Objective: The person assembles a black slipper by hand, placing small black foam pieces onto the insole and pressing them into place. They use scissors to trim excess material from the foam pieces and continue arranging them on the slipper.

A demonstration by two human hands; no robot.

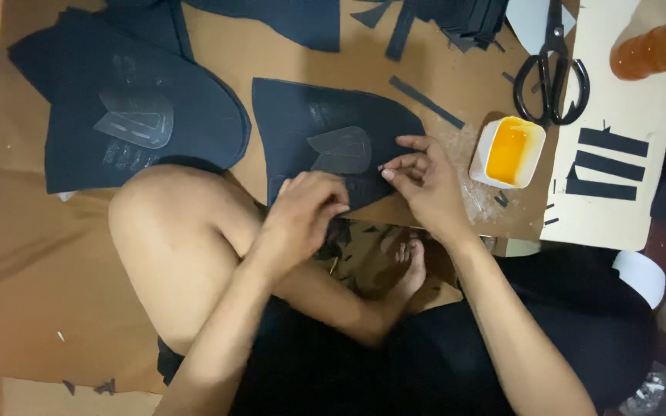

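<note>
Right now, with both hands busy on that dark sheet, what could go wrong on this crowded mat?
The open white tub of orange liquid stands close beside the right hand; a stray elbow might tip it onto the dark sheet. The left hand and right hand pinch at one small spot, so the sheet could shift or crease. The black scissors lie open-handled nearby, a possible snag.

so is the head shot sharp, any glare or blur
Head view: mostly sharp at the hands, left hand and right hand on the black sheet; soft warm light, faint sheen on the grey patch; the orange object at top right is blurred; the dark lap loses detail in shadow.
</note>
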